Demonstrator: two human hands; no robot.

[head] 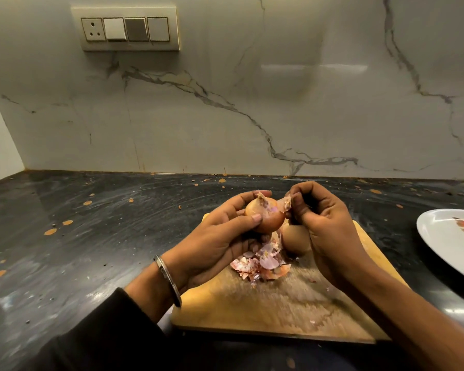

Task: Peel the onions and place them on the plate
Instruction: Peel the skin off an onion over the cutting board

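Onion in left hand, seemingly half-peeled.

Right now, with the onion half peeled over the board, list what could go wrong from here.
1. The left hand holds the onion in the air while the right hand pinches a strip of skin; a hard tug might pull the onion free.
2. The second onion sits by the peel pile and could roll off the cutting board if bumped.
3. The plate lies far right, partly out of frame, so carrying may drop scraps.
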